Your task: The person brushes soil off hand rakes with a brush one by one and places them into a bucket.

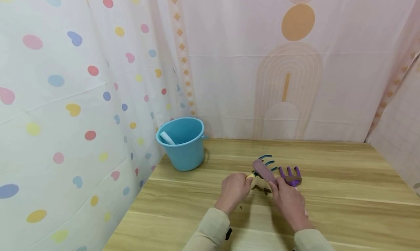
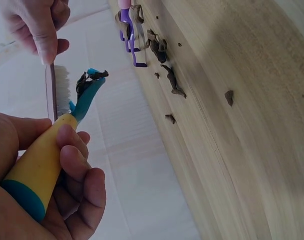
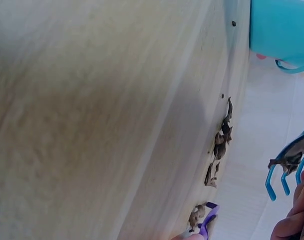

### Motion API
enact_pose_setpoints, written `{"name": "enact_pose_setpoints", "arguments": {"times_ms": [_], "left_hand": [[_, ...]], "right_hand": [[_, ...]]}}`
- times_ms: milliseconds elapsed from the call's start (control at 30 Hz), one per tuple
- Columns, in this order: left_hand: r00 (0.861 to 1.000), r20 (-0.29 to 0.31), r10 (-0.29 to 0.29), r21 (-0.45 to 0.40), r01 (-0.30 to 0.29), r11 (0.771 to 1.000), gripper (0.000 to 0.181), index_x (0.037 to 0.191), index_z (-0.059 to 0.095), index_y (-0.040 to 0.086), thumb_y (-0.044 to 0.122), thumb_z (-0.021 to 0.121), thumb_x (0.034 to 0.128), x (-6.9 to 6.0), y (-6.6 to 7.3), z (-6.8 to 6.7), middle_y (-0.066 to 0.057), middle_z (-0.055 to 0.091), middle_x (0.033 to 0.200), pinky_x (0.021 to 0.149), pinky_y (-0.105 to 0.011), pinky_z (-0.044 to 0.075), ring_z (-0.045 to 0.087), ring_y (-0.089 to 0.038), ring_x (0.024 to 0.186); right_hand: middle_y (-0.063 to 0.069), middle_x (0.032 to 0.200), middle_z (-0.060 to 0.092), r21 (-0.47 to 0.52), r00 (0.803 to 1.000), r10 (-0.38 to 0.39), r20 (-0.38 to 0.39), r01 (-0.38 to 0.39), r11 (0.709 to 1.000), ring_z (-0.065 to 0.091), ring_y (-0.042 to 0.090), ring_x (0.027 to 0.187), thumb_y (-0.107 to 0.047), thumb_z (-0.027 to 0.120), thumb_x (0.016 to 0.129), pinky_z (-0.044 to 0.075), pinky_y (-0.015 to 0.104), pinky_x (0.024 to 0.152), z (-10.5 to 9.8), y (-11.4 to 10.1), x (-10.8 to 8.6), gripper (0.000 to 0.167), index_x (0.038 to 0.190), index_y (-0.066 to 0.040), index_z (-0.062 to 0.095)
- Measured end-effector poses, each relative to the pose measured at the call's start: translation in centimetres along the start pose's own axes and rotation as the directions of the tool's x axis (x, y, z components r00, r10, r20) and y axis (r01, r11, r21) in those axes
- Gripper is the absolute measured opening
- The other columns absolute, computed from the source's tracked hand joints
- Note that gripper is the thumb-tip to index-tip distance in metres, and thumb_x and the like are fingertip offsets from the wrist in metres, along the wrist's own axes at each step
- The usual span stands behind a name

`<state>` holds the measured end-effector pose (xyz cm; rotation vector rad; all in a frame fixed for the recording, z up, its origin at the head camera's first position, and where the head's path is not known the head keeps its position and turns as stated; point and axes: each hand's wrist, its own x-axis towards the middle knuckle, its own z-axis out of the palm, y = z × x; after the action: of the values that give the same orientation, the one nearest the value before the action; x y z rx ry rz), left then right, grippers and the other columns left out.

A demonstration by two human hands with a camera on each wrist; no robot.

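My left hand point(image 1: 234, 190) grips the yellow handle of a small hand rake point(image 2: 39, 160) with blue tines, held above the wooden table. Dark, shrivelled scraps point(image 2: 87, 82) like dried leaves cling to its head. In my right hand point(image 1: 290, 203) is a brush point(image 1: 263, 170) with a dull pink back and pale bristles, which face the rake's neck in the left wrist view. Whether they touch it is hard to tell. Just right of them, a purple hand rake point(image 1: 292, 178) lies on the table with brown scraps on its tines.
Brown scraps point(image 1: 261, 188) lie scattered on the wooden table point(image 1: 344, 192) under the hands. A blue bucket point(image 1: 187, 158) stands at the table's back left, with a pale cylindrical thing point(image 1: 167, 138) inside. Patterned curtains point(image 1: 223, 83) hang behind and to the left.
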<state>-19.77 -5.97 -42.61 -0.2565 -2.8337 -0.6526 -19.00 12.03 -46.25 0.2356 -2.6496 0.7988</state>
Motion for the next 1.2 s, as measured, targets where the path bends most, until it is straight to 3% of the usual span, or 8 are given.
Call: {"name": "enact_pose_setpoints", "arguments": {"times_ms": [267, 433, 800, 1000, 1100, 1200], "left_hand": [[1.000, 0.018, -0.001, 0.008, 0.001, 1.000, 0.044, 0.059, 0.047, 0.018, 0.030, 0.056, 0.1004, -0.2, 0.1, 0.1, 0.007, 0.040, 0.050, 0.040, -0.026, 0.030, 0.035, -0.009, 0.042], [1.000, 0.023, -0.010, -0.003, 0.010, 1.000, 0.045, 0.059, 0.046, 0.018, 0.030, 0.055, 0.1010, -0.3, 0.0, 0.1, 0.007, 0.038, 0.049, 0.040, -0.025, 0.029, 0.034, -0.009, 0.041], [0.999, 0.026, -0.021, 0.006, 0.021, 1.000, 0.045, 0.059, 0.046, 0.017, 0.031, 0.055, 0.1013, -0.1, -0.2, 0.1, 0.007, 0.037, 0.049, 0.040, -0.026, 0.028, 0.034, -0.010, 0.041], [0.999, 0.019, -0.030, 0.020, 0.030, 0.999, 0.048, 0.058, 0.044, 0.017, 0.031, 0.054, 0.1024, 0.0, -0.4, 0.1, 0.006, 0.036, 0.049, 0.040, -0.026, 0.027, 0.034, -0.010, 0.041], [0.999, 0.018, -0.038, 0.017, 0.038, 0.999, 0.050, 0.056, 0.041, 0.018, 0.030, 0.051, 0.1036, 0.1, -0.5, 0.0, 0.006, 0.034, 0.048, 0.040, -0.024, 0.026, 0.032, -0.009, 0.041], [0.999, 0.025, -0.045, 0.000, 0.045, 0.999, 0.051, 0.056, 0.041, 0.018, 0.030, 0.050, 0.1043, 0.2, -0.5, -0.2, 0.006, 0.033, 0.047, 0.040, -0.024, 0.025, 0.031, -0.009, 0.040]], "right_hand": [[0.012, 0.068, 0.062, 0.019, 0.996, 0.083, 0.042, -0.084, 0.996, 0.062, 0.034, 0.060, -0.027, 0.051, 0.104, 0.047, 0.048, 0.052, -0.2, 0.3, 0.2, 0.032, 0.116, 0.002, 0.058], [0.017, 0.075, 0.065, 0.024, 0.994, 0.101, 0.052, -0.102, 0.994, 0.064, 0.040, 0.067, -0.026, 0.052, 0.103, 0.047, 0.050, 0.054, -0.4, 0.5, 0.1, 0.031, 0.115, 0.001, 0.059], [0.012, 0.070, 0.061, 0.014, 0.988, 0.130, 0.088, -0.131, 0.991, 0.062, 0.034, 0.063, -0.028, 0.051, 0.104, 0.045, 0.046, 0.051, -0.8, 0.4, 0.2, 0.030, 0.108, 0.000, 0.059], [0.022, 0.079, 0.066, 0.008, 0.983, 0.171, 0.066, -0.172, 0.985, 0.064, 0.044, 0.070, -0.032, 0.050, 0.103, 0.047, 0.050, 0.054, -1.2, 0.3, 0.3, 0.035, 0.113, 0.001, 0.060], [0.014, 0.070, 0.063, 0.026, 0.992, 0.121, 0.042, -0.122, 0.992, 0.062, 0.034, 0.061, -0.032, 0.050, 0.103, 0.045, 0.045, 0.051, -1.3, 0.2, 0.2, 0.034, 0.112, -0.001, 0.061], [-0.001, 0.058, 0.052, 0.034, 1.000, -0.028, 0.006, 0.028, 0.999, 0.050, 0.017, 0.048, -0.028, 0.055, 0.102, 0.039, 0.036, 0.045, -1.0, 0.1, 0.1, 0.024, 0.101, -0.005, 0.062]]}}
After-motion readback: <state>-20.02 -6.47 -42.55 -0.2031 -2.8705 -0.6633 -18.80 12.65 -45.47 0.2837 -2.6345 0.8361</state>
